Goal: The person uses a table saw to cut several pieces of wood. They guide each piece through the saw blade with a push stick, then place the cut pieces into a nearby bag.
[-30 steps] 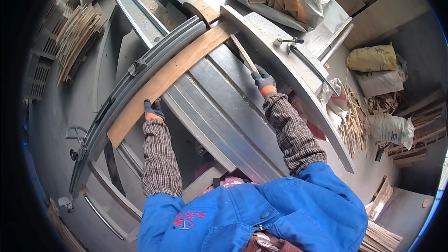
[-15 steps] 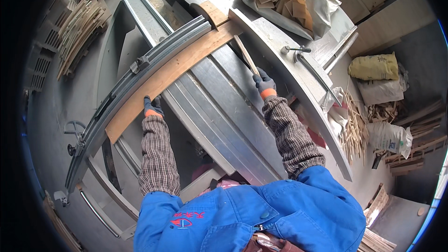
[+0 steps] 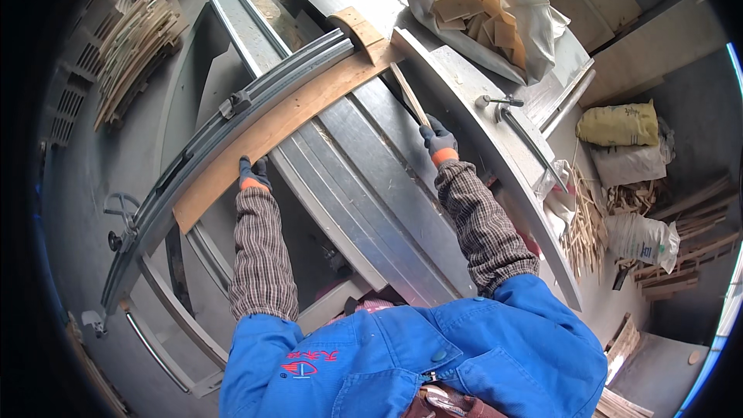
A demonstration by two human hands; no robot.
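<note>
A long flat wooden board (image 3: 271, 125) lies across the metal saw table (image 3: 364, 186), along a grey rail fence (image 3: 255, 99). My left hand (image 3: 254, 173), in a dark glove with an orange cuff, grips the board's near edge, towards its left end. My right hand (image 3: 439, 139), gloved alike, is closed around a thin wooden stick (image 3: 409, 94). The stick's far tip points at the board's right end, close to a curved wooden piece (image 3: 358, 29). From this view I cannot tell whether the tip touches the board.
A pale raised fence (image 3: 495, 143) runs along the right, with a clamp handle (image 3: 499, 101) beyond it. Behind stands a white sack of wood offcuts (image 3: 487, 15). Wood strips (image 3: 139, 58) are piled at the left; a yellow sack (image 3: 618, 124) lies at the right.
The view has shifted slightly, so the far table and sack sit a little lower and further right. Both hands keep their holds; any movement of the board is too small to tell.
</note>
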